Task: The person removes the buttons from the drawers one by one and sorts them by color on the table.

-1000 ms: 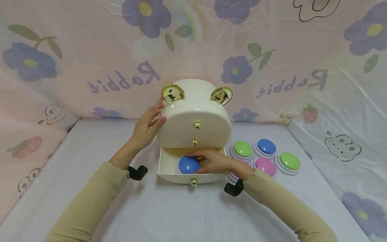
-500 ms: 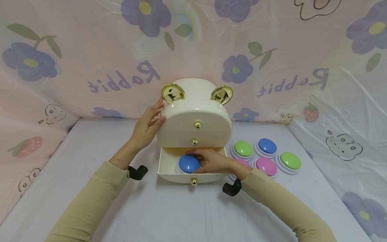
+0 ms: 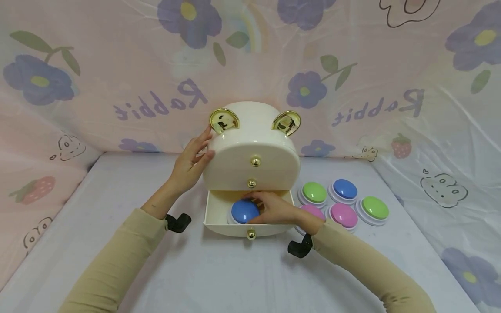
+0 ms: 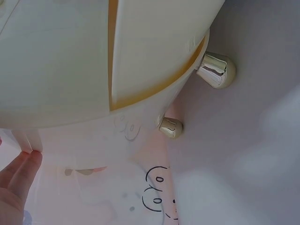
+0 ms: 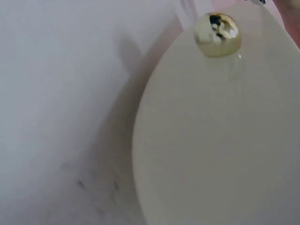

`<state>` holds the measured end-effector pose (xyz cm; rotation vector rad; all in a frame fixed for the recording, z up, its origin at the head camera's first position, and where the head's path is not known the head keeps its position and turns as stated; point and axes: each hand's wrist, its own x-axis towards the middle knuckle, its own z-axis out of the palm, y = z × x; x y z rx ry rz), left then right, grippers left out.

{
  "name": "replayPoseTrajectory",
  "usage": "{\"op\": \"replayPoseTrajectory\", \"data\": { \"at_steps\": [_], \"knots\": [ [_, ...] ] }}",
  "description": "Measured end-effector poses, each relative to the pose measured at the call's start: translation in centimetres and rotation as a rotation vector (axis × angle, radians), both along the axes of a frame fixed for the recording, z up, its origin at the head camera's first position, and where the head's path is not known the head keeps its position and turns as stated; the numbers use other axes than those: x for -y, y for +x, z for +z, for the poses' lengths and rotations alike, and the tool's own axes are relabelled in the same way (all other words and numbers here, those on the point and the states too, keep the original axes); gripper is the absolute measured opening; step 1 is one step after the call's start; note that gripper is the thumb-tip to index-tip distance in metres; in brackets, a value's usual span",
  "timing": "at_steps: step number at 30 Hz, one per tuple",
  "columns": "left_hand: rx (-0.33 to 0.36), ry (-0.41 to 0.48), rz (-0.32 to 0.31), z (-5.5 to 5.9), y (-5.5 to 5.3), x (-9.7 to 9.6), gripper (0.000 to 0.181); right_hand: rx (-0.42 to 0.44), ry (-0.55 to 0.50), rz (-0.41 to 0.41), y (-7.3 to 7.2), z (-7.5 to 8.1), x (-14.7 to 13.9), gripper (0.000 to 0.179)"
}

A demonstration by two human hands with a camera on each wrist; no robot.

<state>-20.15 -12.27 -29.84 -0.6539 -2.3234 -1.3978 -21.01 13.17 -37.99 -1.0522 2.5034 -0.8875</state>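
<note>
A white storage box (image 3: 235, 167) with gold ears stands on the table, its lowest drawer (image 3: 221, 229) pulled out. Inside that drawer sits a round push button (image 3: 244, 211) with a blue dome and a white base. My right hand (image 3: 277, 208) reaches over the drawer's right side and holds the button, thumb in front and fingers behind. My left hand (image 3: 188, 165) lies against the left side of the box with its fingers extended, just below the left ear (image 3: 224, 121). In the right wrist view the drawer front and its gold knob (image 5: 218, 37) hide the button.
Right of the box lie several more push buttons: a green one (image 3: 314, 192), a blue one (image 3: 345, 189), a pink one (image 3: 344, 215) and another green one (image 3: 375, 208). My right wrist partly covers a second pink button (image 3: 312, 211). A printed cloth (image 3: 250, 74) rises behind the box.
My right hand and the blue button in the drawer have barely moved; the right wrist has shifted slightly left. The left hand stays in place against the box.
</note>
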Motion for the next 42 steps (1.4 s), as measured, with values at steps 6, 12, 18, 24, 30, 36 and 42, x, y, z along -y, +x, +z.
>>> {"op": "replayPoseTrajectory", "data": {
  "at_steps": [6,12,18,24,30,36,42],
  "knots": [
    [0.006,-0.001,-0.005,0.0,-0.1,0.0,0.055,-0.046,-0.013,-0.029,0.4,0.2,0.0,0.061],
    [-0.006,-0.004,-0.009,-0.1,-0.1,0.1,0.055,0.006,-0.018,-0.133,0.7,0.3,-0.1,0.062],
    [0.001,0.001,-0.016,-0.1,0.0,0.0,0.055,0.05,-0.023,-0.213,0.9,0.4,0.0,0.063],
    [0.006,-0.008,-0.004,-0.1,0.1,0.0,0.055,0.152,-0.082,-0.289,0.9,0.2,-0.3,0.056],
    [0.008,-0.006,-0.002,-0.2,0.1,0.0,0.054,0.189,-0.114,-0.308,1.1,0.5,-0.5,0.054],
    [-0.002,-0.003,-0.002,-0.4,0.0,0.0,0.053,0.204,-0.134,-0.356,1.5,1.1,-0.8,0.054],
    [-0.019,-0.004,0.005,-2.1,-1.6,0.6,0.054,0.245,-0.155,-0.36,2.3,1.9,-1.1,0.057]
  ]
}}
